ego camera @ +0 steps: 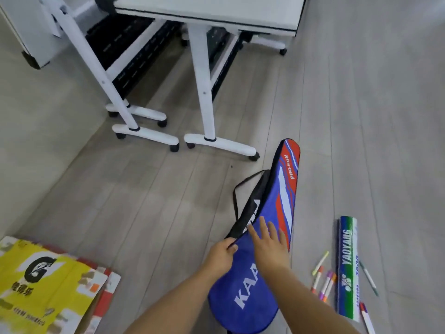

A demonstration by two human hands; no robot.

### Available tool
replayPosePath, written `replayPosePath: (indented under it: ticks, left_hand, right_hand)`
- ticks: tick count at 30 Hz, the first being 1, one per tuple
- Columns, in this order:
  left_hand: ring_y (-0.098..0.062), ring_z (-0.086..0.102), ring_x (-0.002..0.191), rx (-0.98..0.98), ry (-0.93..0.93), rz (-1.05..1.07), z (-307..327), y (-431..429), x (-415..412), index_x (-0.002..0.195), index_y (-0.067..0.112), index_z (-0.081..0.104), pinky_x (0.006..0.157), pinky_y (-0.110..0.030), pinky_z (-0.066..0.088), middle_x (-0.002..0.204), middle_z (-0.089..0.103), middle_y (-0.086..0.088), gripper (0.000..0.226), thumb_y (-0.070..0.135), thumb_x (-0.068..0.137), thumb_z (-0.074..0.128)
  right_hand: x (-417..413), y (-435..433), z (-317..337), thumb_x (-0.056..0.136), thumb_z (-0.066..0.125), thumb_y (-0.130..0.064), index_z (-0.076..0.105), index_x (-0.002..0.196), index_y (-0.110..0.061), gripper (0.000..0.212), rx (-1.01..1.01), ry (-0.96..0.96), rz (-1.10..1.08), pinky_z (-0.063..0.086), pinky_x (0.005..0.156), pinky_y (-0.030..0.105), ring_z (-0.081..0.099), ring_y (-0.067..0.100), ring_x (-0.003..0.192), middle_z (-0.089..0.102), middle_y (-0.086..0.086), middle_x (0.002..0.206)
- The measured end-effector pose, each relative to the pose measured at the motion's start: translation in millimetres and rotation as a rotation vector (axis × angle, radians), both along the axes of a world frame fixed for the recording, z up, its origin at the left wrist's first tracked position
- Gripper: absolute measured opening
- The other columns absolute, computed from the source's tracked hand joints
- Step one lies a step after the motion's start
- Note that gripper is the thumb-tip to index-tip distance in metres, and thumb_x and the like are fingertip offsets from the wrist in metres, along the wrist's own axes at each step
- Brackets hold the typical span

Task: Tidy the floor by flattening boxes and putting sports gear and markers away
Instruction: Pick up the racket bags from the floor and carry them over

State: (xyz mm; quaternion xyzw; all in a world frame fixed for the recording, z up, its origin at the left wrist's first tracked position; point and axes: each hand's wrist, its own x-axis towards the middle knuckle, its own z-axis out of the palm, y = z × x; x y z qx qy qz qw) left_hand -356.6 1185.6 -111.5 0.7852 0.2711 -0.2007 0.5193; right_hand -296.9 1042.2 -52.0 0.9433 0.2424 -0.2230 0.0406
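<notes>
**Head view: both hands on the racket bag**

Left hand pinches the black zip edge of the bag, fingers curled round it. Right hand lies flat on the blue cloth, fingers straight, gripping nothing. The bag runs from between the arms toward the tables. Just right of it, markers lie scattered beside a shuttle tube on the floor. Far left, a flattened yellow box.

Table legs beyond open floor

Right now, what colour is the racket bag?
The racket bag is blue with red-white stripes; head view.
</notes>
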Motion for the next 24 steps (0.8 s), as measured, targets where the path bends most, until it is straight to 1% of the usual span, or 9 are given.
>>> replayPosePath:
  ticks: [3,5,6,9,11,15,19,21,24]
  left_hand:
    - [-0.023,0.065,0.106,0.032,0.069,-0.079,-106,23,25,0.122,0.015,0.067,0.094,-0.035,0.051,0.115,0.070,-0.006,0.028,0.024,0.100,0.052]
    - [-0.028,0.065,0.105,0.126,0.127,-0.165,-172,37,36,0.118,0.014,0.069,0.091,-0.037,0.051,0.113,0.071,-0.011,0.028,0.026,0.098,0.053]
    - [-0.029,0.063,0.111,0.207,0.156,-0.205,-198,43,38,0.123,0.016,0.067,0.095,-0.036,0.049,0.119,0.068,-0.012,0.032,0.031,0.097,0.054]
    - [-0.031,0.045,0.132,0.324,0.274,-0.273,-256,52,42,0.151,0.023,0.036,0.109,-0.037,0.039,0.145,0.042,-0.014,0.067,0.051,0.093,0.054]
    - [-0.030,0.040,0.135,0.302,0.300,-0.233,-278,52,44,0.153,0.021,0.025,0.111,-0.038,0.038,0.150,0.035,-0.013,0.081,0.054,0.088,0.060]
    - [-0.026,0.055,0.120,0.191,0.304,-0.115,-288,51,49,0.137,0.015,0.042,0.092,-0.032,0.047,0.134,0.053,-0.007,0.078,0.049,0.076,0.076]
    - [-0.021,0.067,0.094,-0.016,0.302,-0.098,-282,45,49,0.116,0.018,0.065,0.089,-0.039,0.056,0.108,0.070,-0.003,0.039,0.034,0.081,0.070]
    - [-0.021,0.065,0.095,0.101,0.260,-0.140,-262,42,52,0.114,0.021,0.064,0.089,-0.038,0.054,0.108,0.070,-0.003,0.028,0.033,0.088,0.061]
    - [-0.025,0.061,0.104,0.474,0.126,-0.225,-201,45,56,0.111,0.026,0.060,0.091,-0.039,0.045,0.109,0.067,-0.001,0.020,0.030,0.093,0.053]
  right_hand:
    - [22,23,-101,0.089,0.054,-0.009,0.010,0.154,-0.025,0.080,-0.037,-0.003,-0.010,0.004,0.120,0.050,-0.007,0.034,0.148,-0.016,0.009,0.161]
    - [31,33,-167,0.091,0.053,-0.012,0.016,0.153,-0.024,0.074,-0.078,0.039,0.014,0.006,0.119,0.051,-0.004,0.033,0.148,-0.013,0.009,0.161]
    - [35,39,-197,0.091,0.053,-0.013,0.017,0.153,-0.024,0.072,-0.088,0.052,0.035,0.006,0.119,0.051,-0.003,0.033,0.148,-0.012,0.009,0.162]
    - [60,57,-264,0.092,0.053,-0.015,0.020,0.152,-0.026,0.069,-0.110,0.056,0.162,0.010,0.119,0.051,0.003,0.033,0.148,-0.005,0.008,0.162]
    - [83,65,-283,0.091,0.054,-0.012,0.021,0.152,-0.025,0.071,-0.131,0.056,0.222,0.014,0.118,0.050,0.009,0.032,0.147,0.001,0.007,0.162]
    - [100,73,-303,0.090,0.055,-0.009,0.022,0.151,-0.027,0.072,-0.177,0.077,0.253,0.017,0.117,0.050,0.012,0.035,0.145,0.005,0.005,0.162]
    - [85,71,-307,0.091,0.054,-0.012,0.021,0.151,-0.030,0.071,-0.197,0.085,0.219,0.010,0.118,0.053,0.003,0.039,0.146,0.003,0.006,0.162]
    - [83,65,-294,0.092,0.051,-0.012,0.015,0.153,-0.029,0.073,-0.172,0.051,0.186,0.006,0.119,0.053,-0.003,0.038,0.147,-0.004,0.005,0.163]
    - [78,59,-250,0.094,0.048,-0.018,0.008,0.154,-0.030,0.074,-0.104,-0.023,0.138,0.003,0.120,0.050,-0.005,0.035,0.148,-0.007,0.005,0.163]
